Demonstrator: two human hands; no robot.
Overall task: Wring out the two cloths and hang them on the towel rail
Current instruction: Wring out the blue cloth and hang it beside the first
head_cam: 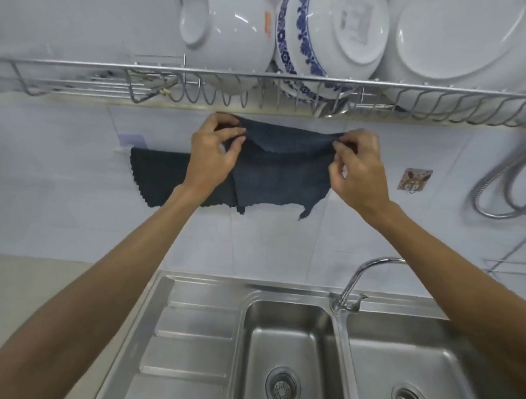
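Cloth number two, a dark blue cloth (280, 175), is held spread against the tiled wall just below the dish rack (263, 90); its top edge runs level from side to side, stretched between the two hands, and its lower edge hangs free. The left hand (215, 152) is pinched shut on the upper left corner; the right hand (356, 165) is pinched shut on the upper right corner, the other fingers loosely curled. A darker cloth (157, 176) is already hung to the left, partly covered by the left wrist and overlapped by the held one. The towel rail (122, 150) is seen only as a bracket end by that cloth; it is judged to run behind the held cloth, below the gripped edge, so that edge must be lowered over it; both hands are equally near. The sink (292, 341) lies well below.
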